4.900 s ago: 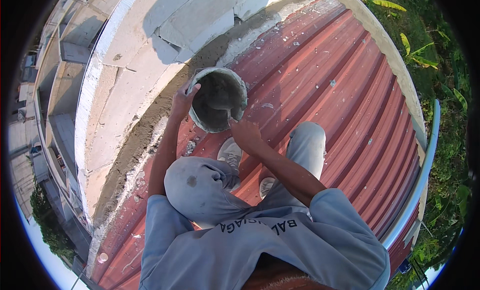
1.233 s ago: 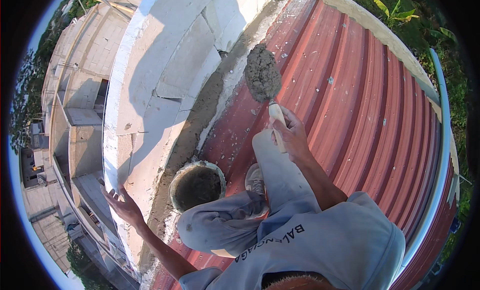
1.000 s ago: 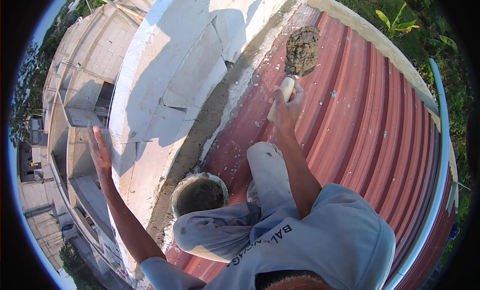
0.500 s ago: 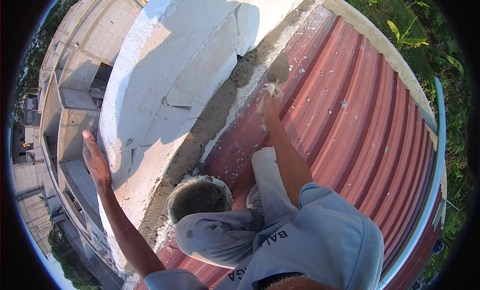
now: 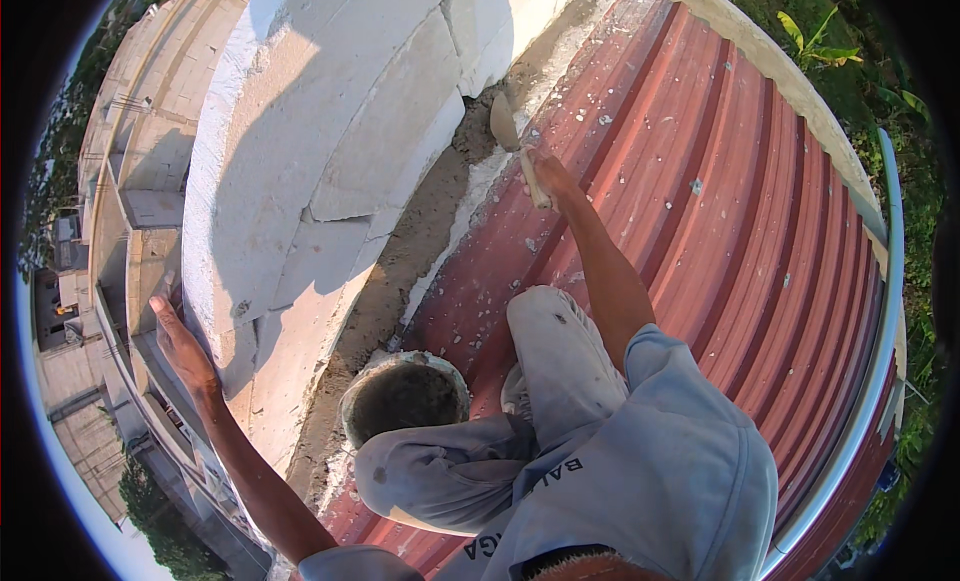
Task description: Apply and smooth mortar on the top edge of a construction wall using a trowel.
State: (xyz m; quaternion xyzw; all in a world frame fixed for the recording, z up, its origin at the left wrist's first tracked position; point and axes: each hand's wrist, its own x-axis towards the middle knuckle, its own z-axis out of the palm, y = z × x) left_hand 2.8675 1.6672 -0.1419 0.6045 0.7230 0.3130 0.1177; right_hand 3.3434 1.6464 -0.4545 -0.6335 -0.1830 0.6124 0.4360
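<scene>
My right hand (image 5: 546, 171) is closed around the handle of a trowel (image 5: 504, 124). The blade lies over the mortar strip (image 5: 430, 203) along the foot of the pale block wall (image 5: 345, 146), close to a gap under the blocks. On the far left, my left hand (image 5: 186, 349) is against the outer edge of the wall with its fingers stretched out, holding nothing. A bucket (image 5: 462, 386) with grey mortar inside stands by my bent knee, between the wall and the roof.
I sit on a red ribbed metal roof (image 5: 700, 271) strewn with bits of mortar. A concrete rim (image 5: 790, 91) and a metal pipe (image 5: 888, 271) border it on the right, with plants beyond. Past the wall, the ground drops to unfinished block buildings (image 5: 150, 221).
My right hand has turned the trowel, bringing its blade left from above the roof sheet to the mortar strip. The left hand stays at the wall. The view has shifted slightly.
</scene>
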